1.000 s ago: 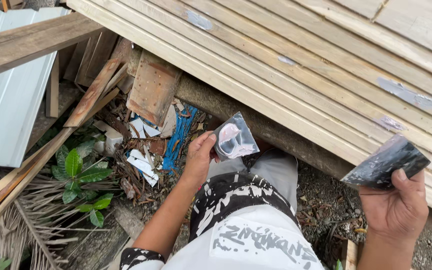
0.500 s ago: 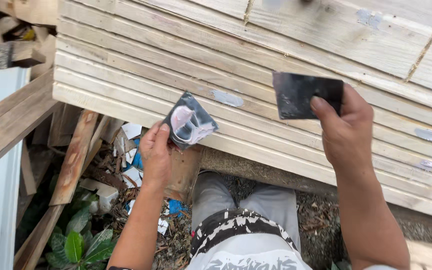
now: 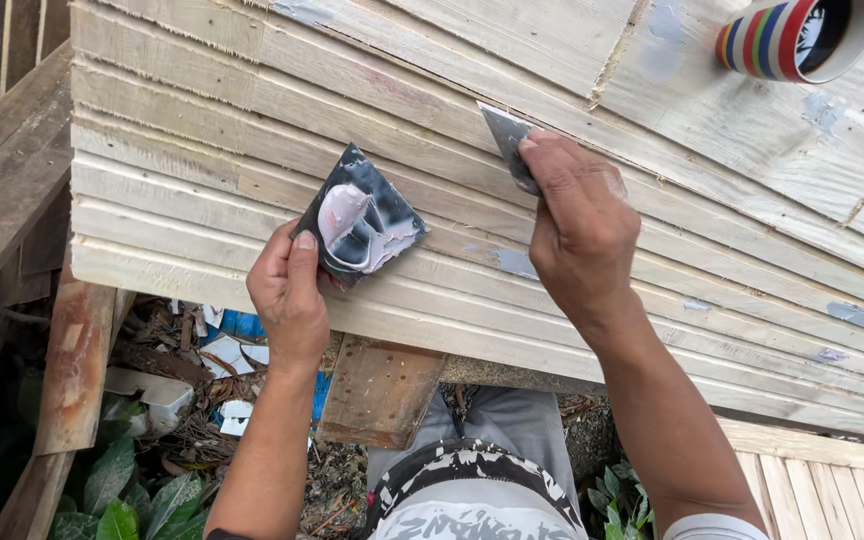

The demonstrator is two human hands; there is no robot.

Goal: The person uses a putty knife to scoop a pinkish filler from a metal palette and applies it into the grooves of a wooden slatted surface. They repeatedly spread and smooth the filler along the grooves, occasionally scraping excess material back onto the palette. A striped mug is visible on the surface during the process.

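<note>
The left hand (image 3: 287, 300) grips a dark square pad (image 3: 362, 217) by its lower corner, thumb closed on top; pale putty (image 3: 344, 212) lies smeared on the pad just above the thumb tip. The right hand (image 3: 577, 225) pinches a thin scraper blade (image 3: 505, 135), fingers closed, its edge pressed against the grooved wooden panel (image 3: 202, 130). A striped mug (image 3: 797, 35) stands well beyond the right fingers.

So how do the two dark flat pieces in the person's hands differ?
The left piece shows its whole face, loaded with pale pinkish putty; the right piece is mostly hidden under the fingers, with no putty visible. The left one is held away from the planks; the right one is pressed against them. Both are dark and thin.
</note>
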